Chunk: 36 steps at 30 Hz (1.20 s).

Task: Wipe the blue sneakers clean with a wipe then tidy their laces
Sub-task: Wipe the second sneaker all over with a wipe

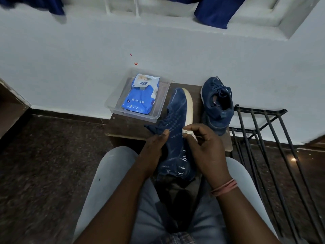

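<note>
A small brown table (133, 127) stands against a white wall (175, 55) on dark speckled floor (44, 164). The left hand (154, 147) grips one sneaker (177, 120) over the lap; the right hand (204, 147) pinches a wipe (187, 132) against it. The other sneaker (217, 104) sits on the table beside a tray (112, 105).

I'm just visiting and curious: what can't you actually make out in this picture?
Head view only:
- Held sneaker: its laces and far side are turned away or behind the left hand.
- Wipe: mostly inside the right hand.
- Pack in the tray: print too small to read.
- Second sneaker: sole hidden against the table.
</note>
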Available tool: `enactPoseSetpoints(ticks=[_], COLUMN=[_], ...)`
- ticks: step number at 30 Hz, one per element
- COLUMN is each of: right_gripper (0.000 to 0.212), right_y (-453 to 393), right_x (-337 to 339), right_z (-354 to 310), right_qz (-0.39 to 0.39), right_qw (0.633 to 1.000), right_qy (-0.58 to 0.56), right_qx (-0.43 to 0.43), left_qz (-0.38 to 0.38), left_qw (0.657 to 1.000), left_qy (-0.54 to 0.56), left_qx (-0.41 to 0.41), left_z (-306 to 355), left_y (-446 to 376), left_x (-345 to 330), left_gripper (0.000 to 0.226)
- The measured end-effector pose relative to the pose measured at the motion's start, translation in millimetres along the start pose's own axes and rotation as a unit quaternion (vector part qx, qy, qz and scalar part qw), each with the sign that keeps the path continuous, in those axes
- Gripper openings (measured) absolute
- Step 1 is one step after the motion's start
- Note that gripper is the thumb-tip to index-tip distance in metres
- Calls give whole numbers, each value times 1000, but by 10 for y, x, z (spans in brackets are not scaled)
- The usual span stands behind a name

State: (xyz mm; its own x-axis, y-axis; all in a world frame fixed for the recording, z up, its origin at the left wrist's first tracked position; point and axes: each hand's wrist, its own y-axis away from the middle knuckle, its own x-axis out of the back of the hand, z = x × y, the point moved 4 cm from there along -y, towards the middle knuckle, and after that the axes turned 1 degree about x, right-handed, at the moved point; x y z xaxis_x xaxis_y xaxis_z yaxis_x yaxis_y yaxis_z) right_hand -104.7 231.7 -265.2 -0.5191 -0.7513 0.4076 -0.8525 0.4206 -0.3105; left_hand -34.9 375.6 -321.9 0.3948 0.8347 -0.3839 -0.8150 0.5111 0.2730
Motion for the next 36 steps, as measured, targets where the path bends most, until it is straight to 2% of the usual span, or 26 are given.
enactPoseSetpoints(ticks=[4, 9, 12, 14, 18, 22, 25, 27, 31, 36], right_gripper=[11, 15, 13, 11, 10, 14, 13, 13, 12, 13], right_y=[-38, 137, 1, -26, 137, -21, 90, 182, 38, 182], right_x=[-18, -158, -49, -30, -228, -85, -191, -267, -139, -277], right_z=[-102, -279, -145, -138, -312, -152, -272, -335, -153, -367], right_qz=[22, -39, 28, 45, -27, 50, 7, -29, 39, -17], right_qw=[999, 986, 989, 993, 991, 991, 994, 994, 995, 987], right_qy=[47, 137, 133, 104, 107, 118, 95, 87, 87, 124], right_qx=[7, 89, 55, 32, 70, 45, 54, 60, 30, 101], left_qz=[-10, 8, 4, 5, 4, 12, 17, 32, 3, 21], left_qw=[1000, 999, 999, 1000, 1000, 999, 1000, 999, 1000, 1000], left_qy=[12, 46, 32, 23, 25, -40, 4, 18, 10, 11], left_qx=[-4, 3, -3, 1, -10, -9, -9, -11, -7, -4], left_z=[-34, -45, -17, -6, -7, -28, -56, -53, -56, -59], left_y=[-8, -22, -12, 4, 1, 11, -12, -24, 2, -12], left_x=[-15, 12, -25, -44, -7, -10, 12, 28, -20, 11], left_gripper=[37, 40, 42, 45, 45, 66, 50, 47, 47, 49])
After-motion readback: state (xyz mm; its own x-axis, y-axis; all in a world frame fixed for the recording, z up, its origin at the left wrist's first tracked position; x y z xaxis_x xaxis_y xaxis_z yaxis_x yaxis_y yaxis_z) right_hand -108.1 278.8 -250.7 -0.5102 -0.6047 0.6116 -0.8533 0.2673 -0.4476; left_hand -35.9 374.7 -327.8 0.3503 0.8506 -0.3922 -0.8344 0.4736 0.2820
